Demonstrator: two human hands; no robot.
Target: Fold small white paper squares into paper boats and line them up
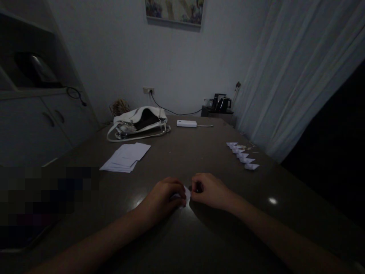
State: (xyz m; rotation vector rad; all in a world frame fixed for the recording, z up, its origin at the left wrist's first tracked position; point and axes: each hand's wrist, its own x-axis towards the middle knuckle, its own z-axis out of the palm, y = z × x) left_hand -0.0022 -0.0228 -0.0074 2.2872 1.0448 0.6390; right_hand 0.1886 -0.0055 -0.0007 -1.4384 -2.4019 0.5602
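A small folded piece of white paper (187, 193) is at the near middle of the table, between my two hands and partly covered by them. My left hand (168, 194) curls over its left part, with thumb and fingers closed on it. From the other side my right hand (209, 191) pinches the paper's right edge between thumb and forefinger. To the left lies a loose stack of white paper sheets (124, 158). Several small folded paper boats (243, 155) stand in a slanting row on the right.
A white handbag (139, 122) gapes open at the back left of the brown table (182, 152). Near the far edge lies a white power bank (186, 123) with a short cable. Small scraps (248, 146) are scattered beside the boats. A black kettle (224, 103) stands beyond the table.
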